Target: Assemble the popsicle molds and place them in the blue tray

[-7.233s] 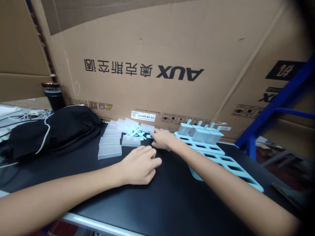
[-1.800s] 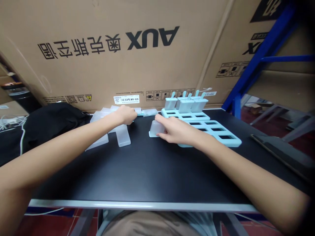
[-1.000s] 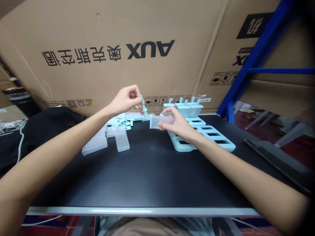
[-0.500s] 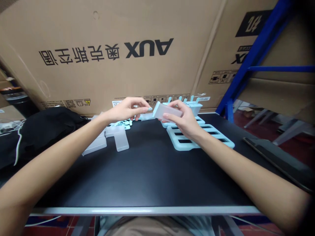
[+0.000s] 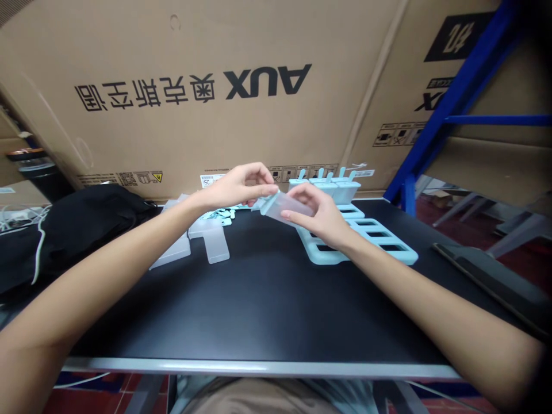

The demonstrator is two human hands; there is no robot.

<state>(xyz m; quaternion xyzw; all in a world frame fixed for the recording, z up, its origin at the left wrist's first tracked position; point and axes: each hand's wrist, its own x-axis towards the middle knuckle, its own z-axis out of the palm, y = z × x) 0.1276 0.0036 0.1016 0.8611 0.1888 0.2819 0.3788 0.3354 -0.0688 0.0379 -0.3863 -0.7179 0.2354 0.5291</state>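
Observation:
In my right hand is a translucent popsicle mould, tilted so its light-blue capped end faces left. The fingers of my left hand pinch a small light-blue popsicle stick right at that cap. Most of the stick is hidden by the fingertips, so I cannot tell how far it is in. Behind my right hand stand several capped moulds with sticks pointing up. A light-blue slotted rack lies beneath and right of that hand.
Left of centre lie loose translucent moulds and a pile of light-blue sticks. A black cloth bag and a dark cylinder sit at the left. Large cardboard boxes form the back, beside a blue metal frame.
My left hand has moved right and brought the stick to the mould's cap. The mould in my right hand has shifted slightly left. The camera view has shifted a little.

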